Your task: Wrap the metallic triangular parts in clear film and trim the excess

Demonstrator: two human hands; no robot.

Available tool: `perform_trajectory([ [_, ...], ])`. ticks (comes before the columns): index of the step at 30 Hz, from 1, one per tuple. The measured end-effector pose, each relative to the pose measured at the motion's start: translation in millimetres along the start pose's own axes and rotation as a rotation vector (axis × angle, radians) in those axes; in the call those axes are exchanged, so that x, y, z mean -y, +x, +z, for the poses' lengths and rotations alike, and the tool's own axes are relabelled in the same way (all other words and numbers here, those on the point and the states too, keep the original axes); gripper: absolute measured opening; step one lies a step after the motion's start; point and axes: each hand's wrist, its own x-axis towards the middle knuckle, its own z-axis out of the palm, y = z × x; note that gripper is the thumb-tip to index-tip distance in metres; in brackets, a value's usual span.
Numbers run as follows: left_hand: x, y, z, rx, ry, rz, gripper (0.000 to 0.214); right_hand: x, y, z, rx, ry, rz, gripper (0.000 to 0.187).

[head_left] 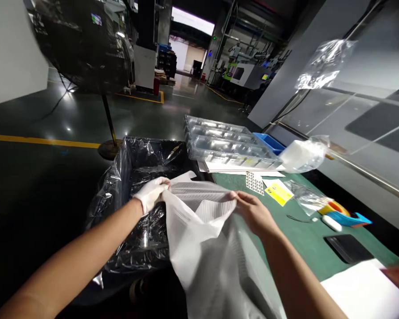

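Floor (43,113): dark and polished, with a yellow line (43,141) running across it behind your work.

White plastic bag (199,248): ribbed, held up in front of you, its lower part falling in loose folds below your hands and its left side overlapping the bin.

Left hand (151,194): white-gloved, closed in a narrow pinch on the bag's top edge.

Right hand (252,212): ungloved, fingers gathered on the far end of that same edge, holding it.

Your hold: with your hands spread along the edge, the top of the bag stays taut and its ribbed face lies fairly flat; firm pinches at both ends stop it sagging between them.

Lined bin (133,177): black plastic liner draped over its rim, just left of and beneath the bag.

Counter (306,239): green-topped, to your right, carrying stacked clear trays (226,141), a blue tub (268,142), a sticker sheet (254,182), a yellow card (278,193) and a blue tape dispenser (349,218).
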Motion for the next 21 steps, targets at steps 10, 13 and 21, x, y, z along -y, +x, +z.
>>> perform_trajectory([
  [10, -79, 56, -25.2, 0.341, 0.535, 0.167, 0.02, 28, 20, 21, 0.057, -0.248, -0.065, 0.039],
  [13, -88, 55, -6.6, 0.452, 0.656, 0.211, 0.016, 57, 14, 34, 0.094, -0.337, -0.154, 0.068],
  [21, -84, 28, 34.2, 0.466, 0.71, 0.31, 0.016, 85, 1, 58, -0.128, -0.4, -0.146, 0.037],
])
